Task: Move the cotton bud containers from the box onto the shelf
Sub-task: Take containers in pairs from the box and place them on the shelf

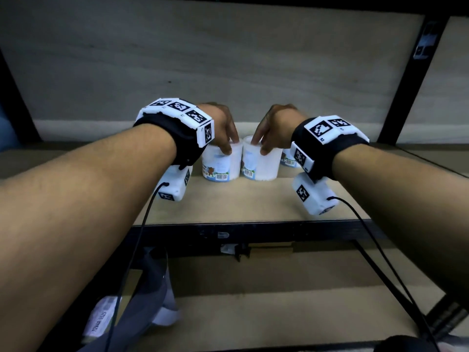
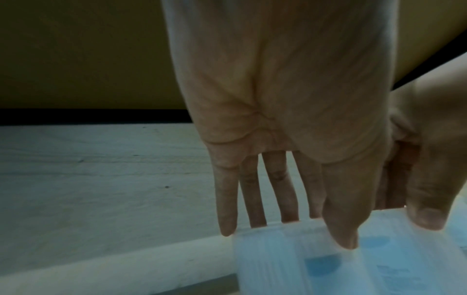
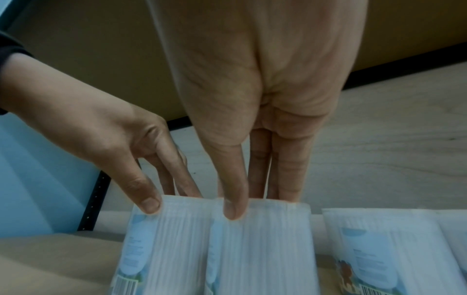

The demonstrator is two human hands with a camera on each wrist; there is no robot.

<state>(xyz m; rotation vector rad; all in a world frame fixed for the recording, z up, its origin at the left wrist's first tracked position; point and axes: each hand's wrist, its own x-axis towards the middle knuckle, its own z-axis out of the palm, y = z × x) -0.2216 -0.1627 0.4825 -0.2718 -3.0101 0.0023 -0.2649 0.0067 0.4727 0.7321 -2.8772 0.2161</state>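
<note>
Two white cotton bud containers with blue bear labels stand upright side by side on the wooden shelf [image 1: 241,201]. My left hand [image 1: 228,143] pinches the top rim of the left container [image 1: 220,163], thumb in front and fingers behind. The right hand [image 1: 258,144] pinches the right container [image 1: 261,165] the same way. In the left wrist view the left hand [image 2: 300,229] holds its container [image 2: 290,265]. The right wrist view shows the right hand [image 3: 260,201] on its container [image 3: 260,249], with the left container [image 3: 161,239] touching it. The box is out of view.
A third container [image 1: 288,160] stands just right of the pair, partly behind my right wrist; it is also in the right wrist view [image 3: 379,249]. The shelf has a black front rail [image 1: 241,232] and a black upright [image 1: 416,80]. Grey plastic wrap [image 1: 152,288] lies on the lower shelf.
</note>
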